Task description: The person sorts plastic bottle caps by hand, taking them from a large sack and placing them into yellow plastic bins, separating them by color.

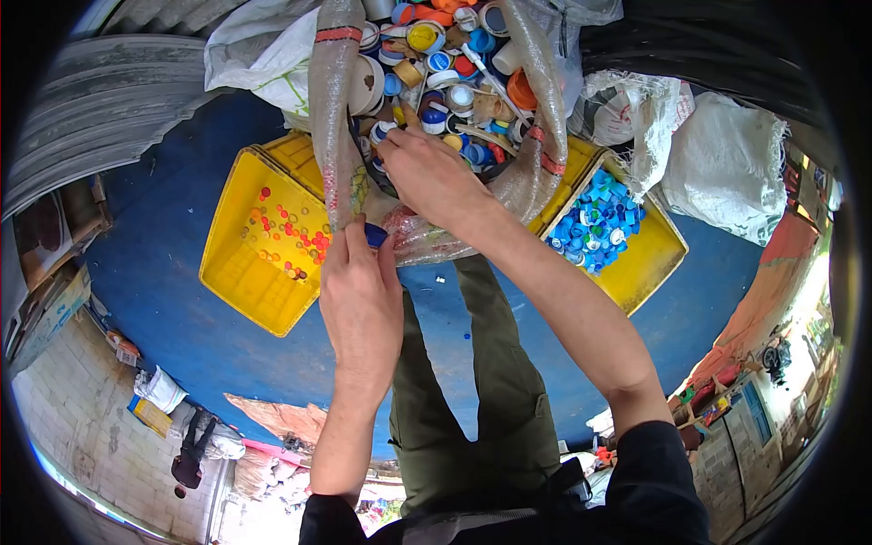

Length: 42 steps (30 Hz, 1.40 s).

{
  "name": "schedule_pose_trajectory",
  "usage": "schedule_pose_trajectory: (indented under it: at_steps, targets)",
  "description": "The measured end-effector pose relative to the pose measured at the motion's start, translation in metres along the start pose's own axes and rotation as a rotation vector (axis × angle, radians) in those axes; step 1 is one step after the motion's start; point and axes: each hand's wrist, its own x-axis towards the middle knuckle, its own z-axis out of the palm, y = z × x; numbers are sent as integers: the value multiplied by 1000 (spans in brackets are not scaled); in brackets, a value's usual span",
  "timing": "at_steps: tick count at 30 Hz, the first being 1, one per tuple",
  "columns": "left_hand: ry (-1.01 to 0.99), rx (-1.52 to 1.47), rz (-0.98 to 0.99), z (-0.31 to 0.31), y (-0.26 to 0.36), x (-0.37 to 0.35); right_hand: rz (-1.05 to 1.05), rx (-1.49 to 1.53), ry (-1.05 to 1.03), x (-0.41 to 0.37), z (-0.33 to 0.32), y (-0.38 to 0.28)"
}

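A large woven sack (331,118) with its mouth rolled back holds a heap of mixed plastic bottle caps and lids (440,62). My left hand (359,286) is at the sack's near left edge, thumb and fingers closed on a dark blue bottle cap (375,236). Over the sack's near rim reaches my right hand (436,177), its fingers curled down among the caps. Whatever those fingertips grip is hidden from me.
Left of the sack, a yellow crate (218,263) holds small red, orange and yellow caps. On the right, another yellow crate (658,263) contains blue caps (595,222). White sacks (727,168) stand at the far right. Blue sheeting (163,272) covers the floor. A person (188,468) is in the background.
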Motion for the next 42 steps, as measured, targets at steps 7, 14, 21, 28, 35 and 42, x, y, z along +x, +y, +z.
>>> schedule_pose_trajectory:
  at_steps: [7,14,21,28,35,42]
  targets:
    - [-6,-28,2,-2,-6,0,-9,-112,36,9,21,2]
    - [12,-154,95,1,-17,-4,54,-207,80,11,36,-5]
    - [22,-482,223,-22,-16,-21,305,343,325,-22,-23,-19]
    - [37,-705,254,-111,-12,-78,317,1220,298,-148,-111,-130]
    - [36,-736,495,-234,-34,-197,57,1245,299,-232,-127,-298]
    - [36,-716,589,-316,-87,-301,-2,1251,269,-294,-101,-422]
